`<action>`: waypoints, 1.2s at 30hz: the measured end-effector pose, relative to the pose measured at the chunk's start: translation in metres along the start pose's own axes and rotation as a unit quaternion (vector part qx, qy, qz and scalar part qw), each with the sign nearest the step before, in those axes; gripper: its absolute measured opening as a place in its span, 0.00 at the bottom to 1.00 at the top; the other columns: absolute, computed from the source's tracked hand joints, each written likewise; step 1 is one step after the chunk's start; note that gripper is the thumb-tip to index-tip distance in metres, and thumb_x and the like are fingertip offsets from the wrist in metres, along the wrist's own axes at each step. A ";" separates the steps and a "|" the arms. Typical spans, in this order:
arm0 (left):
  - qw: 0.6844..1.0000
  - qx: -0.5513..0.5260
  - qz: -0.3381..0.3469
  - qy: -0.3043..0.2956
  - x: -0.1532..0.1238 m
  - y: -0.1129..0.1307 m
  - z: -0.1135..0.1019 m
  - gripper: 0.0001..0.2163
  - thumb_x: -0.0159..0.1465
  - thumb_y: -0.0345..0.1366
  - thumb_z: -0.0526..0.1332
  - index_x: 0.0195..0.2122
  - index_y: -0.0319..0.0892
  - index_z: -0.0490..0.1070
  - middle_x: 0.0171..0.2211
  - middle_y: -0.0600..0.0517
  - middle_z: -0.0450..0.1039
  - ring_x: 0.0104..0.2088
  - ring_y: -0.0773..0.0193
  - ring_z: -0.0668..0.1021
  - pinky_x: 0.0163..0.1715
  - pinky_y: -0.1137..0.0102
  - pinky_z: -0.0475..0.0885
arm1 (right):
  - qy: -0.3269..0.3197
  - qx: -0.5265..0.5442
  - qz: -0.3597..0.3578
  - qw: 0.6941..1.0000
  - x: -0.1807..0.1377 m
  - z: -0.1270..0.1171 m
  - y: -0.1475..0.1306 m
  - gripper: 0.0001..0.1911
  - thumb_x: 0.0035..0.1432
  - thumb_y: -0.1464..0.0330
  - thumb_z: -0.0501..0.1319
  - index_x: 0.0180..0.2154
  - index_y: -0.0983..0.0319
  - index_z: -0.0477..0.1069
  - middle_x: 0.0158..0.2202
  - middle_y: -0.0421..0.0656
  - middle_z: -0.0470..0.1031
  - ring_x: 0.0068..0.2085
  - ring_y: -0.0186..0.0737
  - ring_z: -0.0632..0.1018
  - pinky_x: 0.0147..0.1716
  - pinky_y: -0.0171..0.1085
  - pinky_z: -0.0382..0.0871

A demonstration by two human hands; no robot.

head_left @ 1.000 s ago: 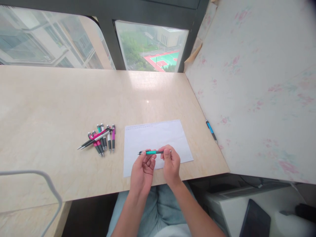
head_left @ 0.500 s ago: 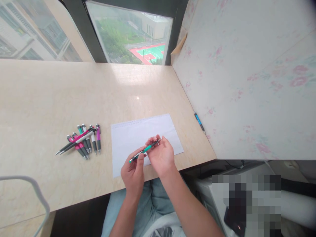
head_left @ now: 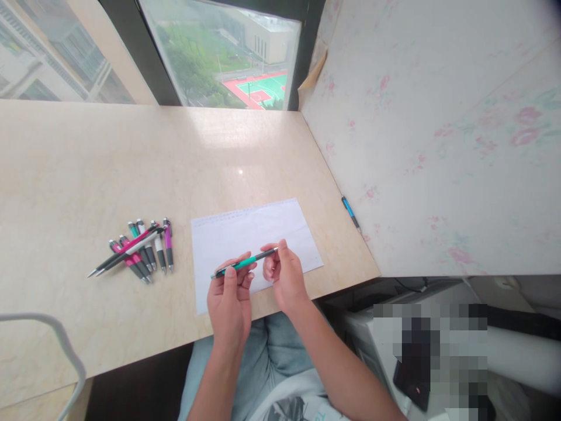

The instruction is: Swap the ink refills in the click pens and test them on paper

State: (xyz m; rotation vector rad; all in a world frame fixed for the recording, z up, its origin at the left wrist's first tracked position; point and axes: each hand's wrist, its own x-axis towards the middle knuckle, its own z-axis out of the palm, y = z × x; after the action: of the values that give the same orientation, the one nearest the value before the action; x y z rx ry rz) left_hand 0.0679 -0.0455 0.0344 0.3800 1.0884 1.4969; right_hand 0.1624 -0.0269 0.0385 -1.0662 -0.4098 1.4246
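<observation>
A green-and-black ballpoint pen (head_left: 245, 263) lies between my two hands, above a white sheet of paper (head_left: 258, 225). My left hand (head_left: 230, 295) grips its clip end between thumb and fingers. At the other end, my right hand (head_left: 287, 275) pinches the tip with thumb and forefinger, its remaining fingers curled. A few lines of faint writing run along the paper's top edge. The sheet lies flat near the front of the table, and my hands cover part of its lower edge.
On the left, several pink, white, green and purple pens (head_left: 135, 245) lie in an overlapping heap. A blue pen (head_left: 350, 213) rests against the flowered wall (head_left: 438, 146). A grey curved tube (head_left: 65, 339) crosses the table's (head_left: 109, 158) front left corner. A window stands behind.
The pen has turned closer to level. My right hand has gone from open-palmed to pinching the tip end. The whole view has shifted slightly.
</observation>
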 end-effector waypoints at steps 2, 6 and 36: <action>1.000 0.017 0.012 -0.013 -0.004 -0.001 0.001 0.10 0.60 0.42 0.67 0.39 0.43 0.75 0.42 0.47 0.81 0.36 0.64 0.82 0.35 0.72 0.75 | -0.001 0.026 0.020 0.999 -0.001 0.001 0.001 0.23 0.56 0.47 0.61 0.32 0.62 0.74 0.18 0.34 0.61 0.19 0.28 0.60 0.17 0.31 0.51; 0.994 0.092 0.063 -0.020 -0.007 -0.001 0.000 0.12 0.59 0.42 0.68 0.41 0.42 0.77 0.41 0.47 0.80 0.39 0.61 0.82 0.41 0.69 0.75 | 0.007 0.078 0.056 0.995 -0.002 0.002 0.001 0.22 0.55 0.49 0.63 0.30 0.63 0.73 0.18 0.32 0.56 0.18 0.26 0.55 0.16 0.30 0.45; 0.998 -0.013 -0.062 -0.016 0.007 0.011 -0.010 0.10 0.57 0.38 0.70 0.37 0.39 0.78 0.39 0.46 0.81 0.34 0.69 0.80 0.38 0.76 0.75 | -0.163 -0.445 -0.124 0.872 0.013 -0.038 -0.044 0.18 0.64 0.57 0.56 0.27 0.61 0.72 0.21 0.38 0.69 0.24 0.34 0.71 0.26 0.34 0.63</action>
State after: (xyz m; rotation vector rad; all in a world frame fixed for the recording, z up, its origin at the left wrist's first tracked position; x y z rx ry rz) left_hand 0.0520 -0.0418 0.0351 0.3112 1.0475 1.3889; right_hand 0.2208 -0.0195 0.0491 -1.4146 -1.5007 1.1742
